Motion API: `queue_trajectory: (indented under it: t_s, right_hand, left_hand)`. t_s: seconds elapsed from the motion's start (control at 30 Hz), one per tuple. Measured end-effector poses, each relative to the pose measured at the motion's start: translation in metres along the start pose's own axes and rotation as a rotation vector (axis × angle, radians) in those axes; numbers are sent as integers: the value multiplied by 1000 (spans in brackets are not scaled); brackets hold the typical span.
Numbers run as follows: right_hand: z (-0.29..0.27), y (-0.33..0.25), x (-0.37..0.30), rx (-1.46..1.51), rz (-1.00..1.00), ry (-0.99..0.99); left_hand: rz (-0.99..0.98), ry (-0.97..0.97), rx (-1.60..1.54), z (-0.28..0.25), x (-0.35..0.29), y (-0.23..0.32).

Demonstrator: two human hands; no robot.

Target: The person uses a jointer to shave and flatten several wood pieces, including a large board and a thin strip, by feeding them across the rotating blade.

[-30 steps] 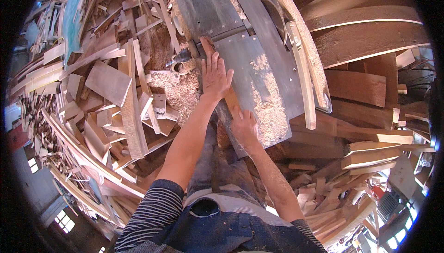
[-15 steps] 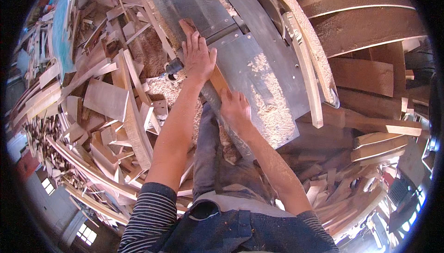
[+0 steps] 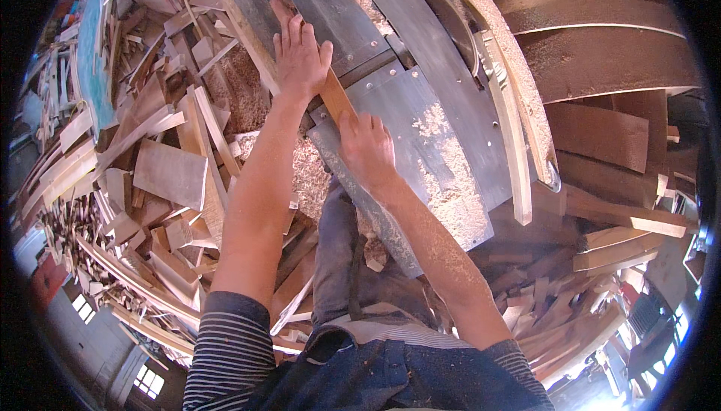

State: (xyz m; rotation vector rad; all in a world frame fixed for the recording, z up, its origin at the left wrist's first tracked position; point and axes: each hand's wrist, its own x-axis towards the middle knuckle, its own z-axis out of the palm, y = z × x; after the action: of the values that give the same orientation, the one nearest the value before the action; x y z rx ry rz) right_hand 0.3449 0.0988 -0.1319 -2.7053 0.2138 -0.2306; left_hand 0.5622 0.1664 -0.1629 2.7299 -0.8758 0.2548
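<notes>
A narrow reddish-brown wooden strip (image 3: 336,99) lies lengthwise on the grey metal table (image 3: 390,111) of a woodworking machine, crossing the slot between its two plates. My left hand (image 3: 303,69) presses over the strip's far part, fingers forward along one side and thumb on the other. The strip's far tip shows past those fingers. At the near end, my right hand (image 3: 366,152) is closed round the wood, its fingers bent and partly hidden. Sawdust (image 3: 451,178) coats the plate to the right of this hand.
A curved guard or blade shape (image 3: 451,24) and a pale wooden bar (image 3: 513,141) are along the machine's right side. Offcuts (image 3: 171,173) heap up at left. Large curved boards (image 3: 601,58) are stacked at right. Sawdust also lies beneath the table's left edge.
Both hands have moved forward and slightly left with the wooden strip, sliding it farther along the table. The view has shifted a little too.
</notes>
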Motion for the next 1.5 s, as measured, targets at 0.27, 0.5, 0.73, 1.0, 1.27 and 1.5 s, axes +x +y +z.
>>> queue_trajectory:
  t_s: [0.27,0.5,0.73,1.0,1.27,1.5]
  right_hand:
    - [9,-4,74,-15,-22,32]
    - [23,-2,131,-41,-26,53]
    - [28,-1,179,-103,-23,11]
    - [30,-6,231,-87,-28,-3]
    - [12,12,231,230,165,-164]
    - [-110,-26,-2,1787,634,-448]
  left_hand:
    - [41,67,50,18,60,-45]
    - [-2,3,8,22,113,-71]
    - [-48,-41,-22,22,155,-85]
    - [-82,-54,-26,8,188,-109]
    - [-269,-92,-783,-79,-6,-36]
    - [-753,-203,-1992,-147,-171,45]
